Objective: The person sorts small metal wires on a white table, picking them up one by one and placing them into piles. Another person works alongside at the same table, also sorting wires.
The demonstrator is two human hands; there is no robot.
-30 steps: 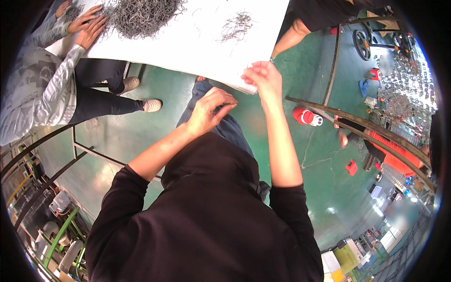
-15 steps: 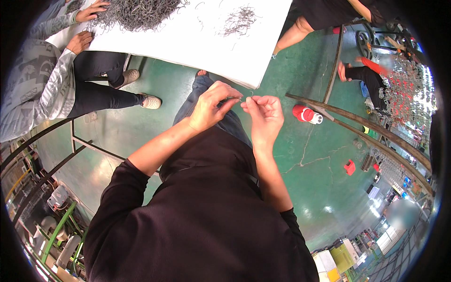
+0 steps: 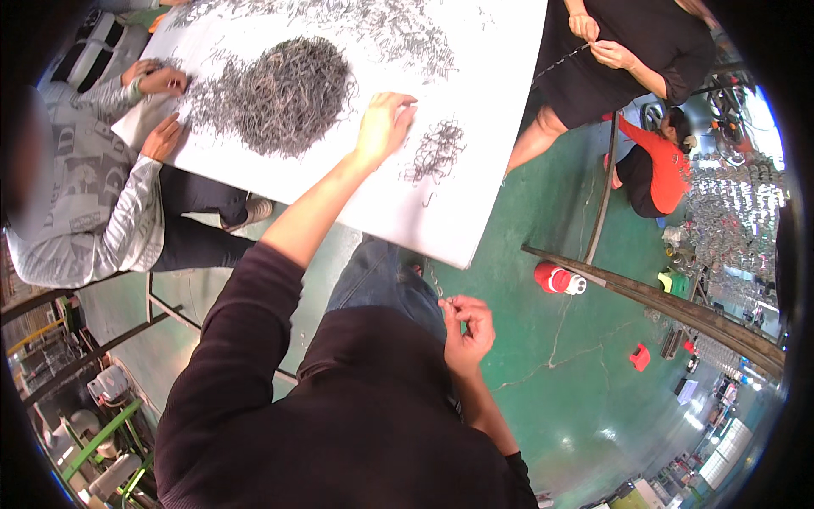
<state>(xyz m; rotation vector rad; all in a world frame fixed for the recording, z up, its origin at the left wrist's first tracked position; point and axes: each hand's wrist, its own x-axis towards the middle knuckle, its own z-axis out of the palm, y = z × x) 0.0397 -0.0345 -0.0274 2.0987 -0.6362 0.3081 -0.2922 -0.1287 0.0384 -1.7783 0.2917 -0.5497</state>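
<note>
Right hand [image 3: 466, 327] pinches something (too small to tell).

A table [image 3: 475, 212] fills the upper centre of the frame. On it, a large heap of wire pieces [image 3: 280, 93] lies upper left, a small heap of wire pieces [image 3: 437, 148] to its right. The left hand [image 3: 383, 127] sits between both heaps. The right hand [image 3: 466, 327] lies below the table edge, centre frame. A seated person [image 3: 93, 195] occupies the left edge; a bottle [image 3: 558, 278] lies on the floor, right of centre.

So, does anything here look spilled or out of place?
Nothing is spilled. The small metal pieces lie in a big pile and a small pile on the white table; only a few loose ones are scattered around.
</note>
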